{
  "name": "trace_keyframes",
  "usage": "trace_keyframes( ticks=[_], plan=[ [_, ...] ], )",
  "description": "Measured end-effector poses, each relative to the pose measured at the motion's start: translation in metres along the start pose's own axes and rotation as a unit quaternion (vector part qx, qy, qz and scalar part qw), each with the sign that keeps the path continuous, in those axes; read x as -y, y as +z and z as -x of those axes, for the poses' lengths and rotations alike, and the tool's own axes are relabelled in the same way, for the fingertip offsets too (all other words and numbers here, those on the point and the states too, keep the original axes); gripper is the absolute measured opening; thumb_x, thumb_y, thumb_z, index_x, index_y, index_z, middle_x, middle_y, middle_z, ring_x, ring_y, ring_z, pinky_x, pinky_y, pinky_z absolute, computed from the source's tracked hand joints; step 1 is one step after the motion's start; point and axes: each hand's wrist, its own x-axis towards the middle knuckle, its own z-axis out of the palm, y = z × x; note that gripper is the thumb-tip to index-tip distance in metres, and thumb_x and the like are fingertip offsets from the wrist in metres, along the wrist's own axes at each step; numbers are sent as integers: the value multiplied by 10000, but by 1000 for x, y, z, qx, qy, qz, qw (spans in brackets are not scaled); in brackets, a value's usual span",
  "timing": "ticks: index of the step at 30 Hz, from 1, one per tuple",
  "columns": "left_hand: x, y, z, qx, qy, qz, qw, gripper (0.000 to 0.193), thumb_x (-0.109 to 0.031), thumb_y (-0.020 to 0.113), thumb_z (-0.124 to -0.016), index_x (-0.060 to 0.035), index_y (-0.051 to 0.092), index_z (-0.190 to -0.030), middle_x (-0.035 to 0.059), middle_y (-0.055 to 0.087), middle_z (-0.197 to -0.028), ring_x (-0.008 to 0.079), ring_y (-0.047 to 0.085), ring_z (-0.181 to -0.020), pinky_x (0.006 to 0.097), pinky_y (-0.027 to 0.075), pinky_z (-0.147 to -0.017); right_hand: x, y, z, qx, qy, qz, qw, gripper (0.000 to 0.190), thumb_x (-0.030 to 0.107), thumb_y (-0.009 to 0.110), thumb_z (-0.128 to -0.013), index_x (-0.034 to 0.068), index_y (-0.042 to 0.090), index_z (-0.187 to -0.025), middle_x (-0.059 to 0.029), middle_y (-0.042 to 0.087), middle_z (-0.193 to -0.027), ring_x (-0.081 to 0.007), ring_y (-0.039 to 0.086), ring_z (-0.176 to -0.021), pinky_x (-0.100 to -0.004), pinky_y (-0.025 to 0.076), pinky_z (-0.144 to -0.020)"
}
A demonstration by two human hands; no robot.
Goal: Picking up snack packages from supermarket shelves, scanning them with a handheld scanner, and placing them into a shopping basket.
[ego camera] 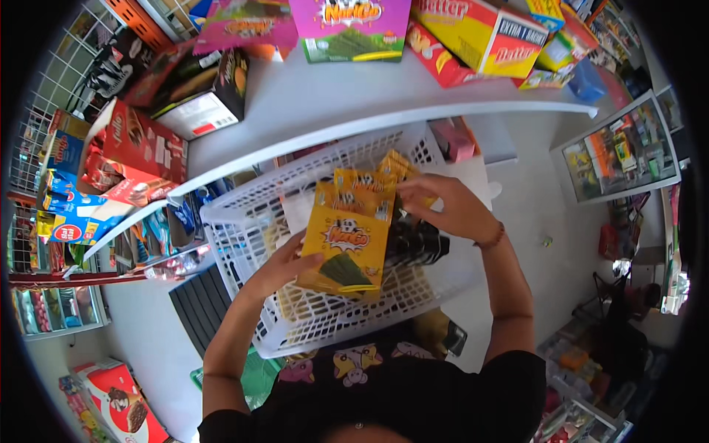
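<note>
A yellow NoriGo seaweed snack box point(348, 243) stands tilted over a white plastic basket point(235, 252), with its printed front facing up. My left hand point(282, 267) grips the box's left side, its thumb on the front. Yellow snack sachets point(354, 188) stick out of the box's top. At the upper right, my right hand point(451, 207) has curled fingers on another yellow sachet point(396, 163), partly hidden by the hand. Beneath that hand, black glossy packaging point(415, 243) lies in the basket. The fingertips' exact hold is partly hidden.
Ahead, a white shelf point(310, 91) carries a purple NoriGo box point(352, 33), yellow-and-red Better boxes point(476, 33) and a red wafer box point(144, 144). A glass-topped display case point(620, 149) stands right. A green basket point(260, 382) lies below. A dim figure point(623, 332) appears at far right.
</note>
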Motion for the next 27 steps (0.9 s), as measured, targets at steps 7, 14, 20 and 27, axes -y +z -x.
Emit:
trace_keyframes(
  ticks=[7, 14, 20, 27],
  plan=[
    [-15, 12, 10, 75, -4, -107, 991, 939, -188, 776, -722, -47, 205, -1454, 129, 495, -1287, 198, 489, -1155, 328, 357, -981, -14, 48, 2, 112, -8, -43, 993, 496, 206, 755, -768, 38, 551, -1187, -74, 610, -1029, -152, 601, -922, -296, 498, -801],
    [-1, 15, 18, 83, 90, -108, 987, 1019, -198, 836, -655, -90, 222, -1461, 128, 511, -1284, 222, 496, -1164, 372, 353, -996, -1, 40, -4, 61, 76, -56, 994, 875, 313, 854, -635, 135, 412, -1369, -48, 514, -1021, -125, 472, -758, -253, 449, -682],
    [7, -11, 39, -88, 121, -263, 953, 990, -149, 830, -670, -95, 231, -1456, 116, 503, -1178, 196, 542, -1012, 308, 445, -820, -5, 7, -12, -12, 67, 37, 997, 788, 276, 846, -632, 65, 455, -1283, -78, 542, -997, -165, 536, -763, -290, 455, -667],
    [45, -18, 48, -395, 243, -162, 871, 975, 13, 683, -784, -105, -6, -1465, 208, 267, -1365, 268, 400, -1219, 413, 430, -954, 13, 22, -27, -205, -53, 256, 943, 805, 174, 777, -670, 76, 357, -1350, -164, 465, -1207, -335, 506, -1079, -373, 438, -922]
  ],
)
